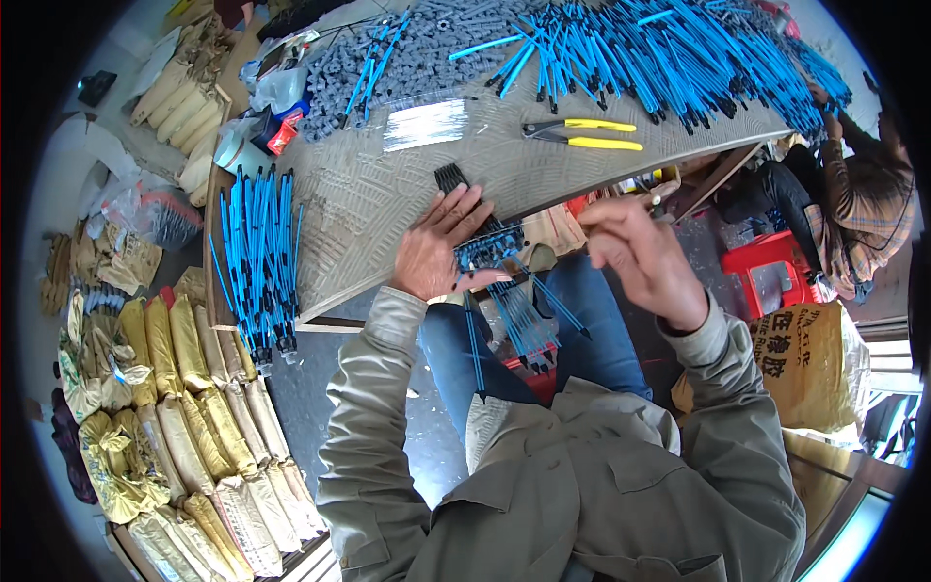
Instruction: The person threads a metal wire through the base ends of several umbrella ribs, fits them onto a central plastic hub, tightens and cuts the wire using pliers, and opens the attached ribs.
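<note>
Worktable (349, 218) edge, left hand (441, 238) atop blue rods (527, 325)

Table (359, 204) holds heaped blue sticks (669, 68), grey pieces (436, 41), silvery wires (425, 124), yellow-handled pliers (599, 143); black bundle end (450, 177) at front edge.

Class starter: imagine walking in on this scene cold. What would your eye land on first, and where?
Probably the big heap of bright blue rods with black ends, sprawling across the far right of the table. Next, the yellow-handled cutters lying just in front of it. Nearer the middle, the left grip rests over more blue rods at the table's near edge.
</note>
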Demonstrator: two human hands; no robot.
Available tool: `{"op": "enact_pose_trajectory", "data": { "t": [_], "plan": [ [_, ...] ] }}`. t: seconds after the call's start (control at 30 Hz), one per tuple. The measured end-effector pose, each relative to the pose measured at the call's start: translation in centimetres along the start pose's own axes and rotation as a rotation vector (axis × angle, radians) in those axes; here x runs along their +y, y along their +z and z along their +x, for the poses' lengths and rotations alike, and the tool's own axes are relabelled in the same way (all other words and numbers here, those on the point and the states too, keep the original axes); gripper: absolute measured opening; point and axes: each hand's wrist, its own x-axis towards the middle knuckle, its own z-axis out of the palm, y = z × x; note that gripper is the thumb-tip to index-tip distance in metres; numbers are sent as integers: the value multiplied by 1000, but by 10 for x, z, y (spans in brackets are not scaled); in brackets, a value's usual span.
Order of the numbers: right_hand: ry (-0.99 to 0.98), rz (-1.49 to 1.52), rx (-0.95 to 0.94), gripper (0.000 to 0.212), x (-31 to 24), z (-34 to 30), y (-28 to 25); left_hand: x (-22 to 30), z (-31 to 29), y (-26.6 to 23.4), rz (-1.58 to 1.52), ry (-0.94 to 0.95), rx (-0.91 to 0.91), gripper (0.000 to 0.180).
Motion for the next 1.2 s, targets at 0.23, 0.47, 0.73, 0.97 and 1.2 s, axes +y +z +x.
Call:
{"op": "enact_pose_trajectory", "data": {
  "t": [0.23,0.47,0.73,0.97,1.2],
  "plan": [
    [-419,-457,64,21,31,2,17,3,5,-4,16,-30,-71,84],
    [-385,-375,131,25,44,3,24,1,7,-9,-54,-33,-133,89],
    [-424,-372,163,27,51,9,19,-1,9,-3,-9,-38,-124,91],
    [-379,-383,216,21,70,8,17,4,14,-3,17,-33,-131,90],
    [-196,-248,147,12,77,8,14,7,9,-6,49,-74,-118,90]
  ]
}}
